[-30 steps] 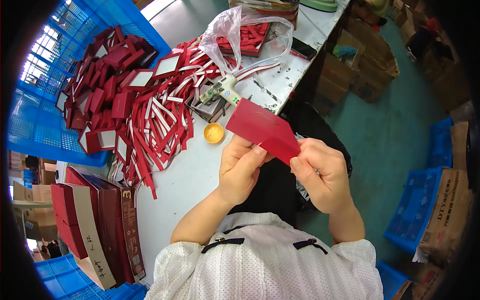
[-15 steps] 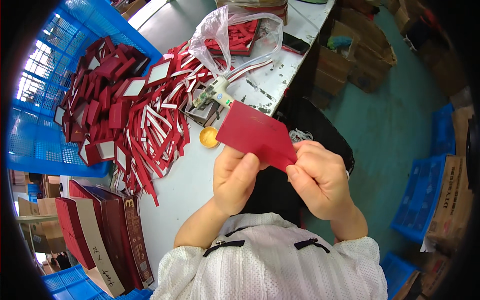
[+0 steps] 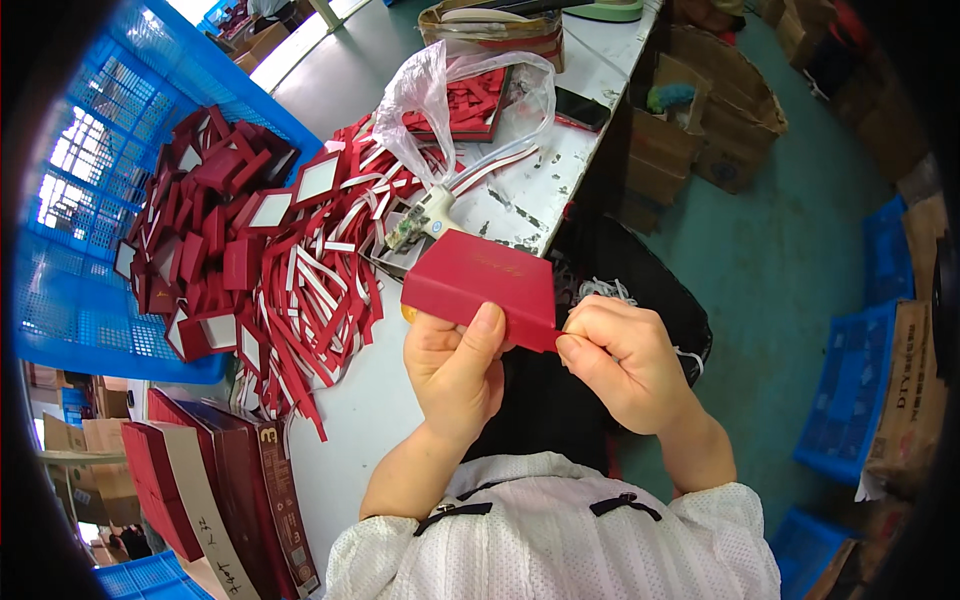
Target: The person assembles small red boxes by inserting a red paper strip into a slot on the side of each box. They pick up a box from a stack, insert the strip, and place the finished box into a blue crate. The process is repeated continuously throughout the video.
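Note:
My left hand grips a red box from below, its thumb pressed on the front edge. Faint gold lettering marks the top face. At the box's lower right corner, my right hand is closed, thumb and forefinger pinching a short red strip that sticks out there; the rest of the strip is hidden. Just beyond the box lies a cream glue gun with a smeared nozzle, over a small open tray. A yellow cup is almost covered by the box and hand.
Red and white strips heap on the white table, beside a blue crate piled with small red boxes. Behind are a clear plastic bag and a phone. Larger boxes stand at lower left.
Both hands have shifted slightly left with the box, which has tilted so its front side shows. My right hand has drawn a little away from the box's face, fingers still pinched at its corner.

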